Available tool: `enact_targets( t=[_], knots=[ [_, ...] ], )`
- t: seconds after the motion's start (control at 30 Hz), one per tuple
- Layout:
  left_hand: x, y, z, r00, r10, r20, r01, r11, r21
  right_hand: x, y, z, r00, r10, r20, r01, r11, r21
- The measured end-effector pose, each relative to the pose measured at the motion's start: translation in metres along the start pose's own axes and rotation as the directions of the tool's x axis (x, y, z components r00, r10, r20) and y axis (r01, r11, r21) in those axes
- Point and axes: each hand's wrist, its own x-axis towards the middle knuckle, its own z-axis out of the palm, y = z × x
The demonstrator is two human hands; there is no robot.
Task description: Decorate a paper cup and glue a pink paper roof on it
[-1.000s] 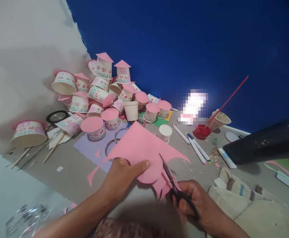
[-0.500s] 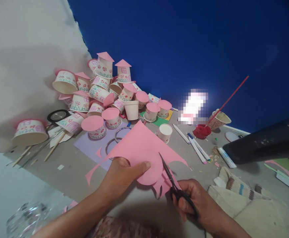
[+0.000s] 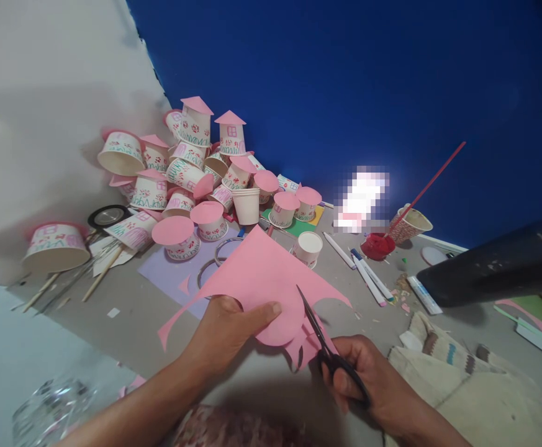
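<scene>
The person's left hand (image 3: 226,329) pinches the single sheet of pink paper (image 3: 261,267), thumb pressed on its upper face and the other fingers hidden beneath. The paper is held above the table (image 3: 135,347), toward its near edge; its broad part spreads beyond the thumb, and a rounded lobe lies just right of the thumb tip. The right hand (image 3: 364,379) has its fingers curled around the handles of one pair of scissors (image 3: 320,332), the visible blade lying over the paper's right side.

Toward the table's far left corner is a pile of pink-topped cups (image 3: 196,127), over a dozen, overlapping too much to count exactly. Beside them stand one stack of plain cups (image 3: 246,208) and, nearer the paper, one upturned white cup (image 3: 308,248). Three slim markers (image 3: 368,282) lie right of it.
</scene>
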Motion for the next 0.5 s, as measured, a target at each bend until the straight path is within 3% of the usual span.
enact_targets(
  t=[0.13, 0.33, 0.5],
  knots=[
    [0.0, -0.002, 0.0, 0.998, -0.011, 0.058, 0.013, 0.999, -0.03, 0.0, 0.001, 0.0, 1.0, 0.003, 0.0, -0.003, 1.0, -0.005],
    [-0.002, 0.004, 0.001, 0.999, -0.005, 0.035, 0.004, 1.0, 0.013, -0.001, -0.001, 0.001, 1.0, 0.005, 0.007, -0.005, 1.0, -0.023],
    [-0.004, 0.01, -0.001, 0.998, 0.05, 0.047, -0.048, 0.998, -0.044, 0.0, -0.006, 0.003, 0.999, 0.046, -0.005, -0.046, 0.999, -0.009]
  ],
)
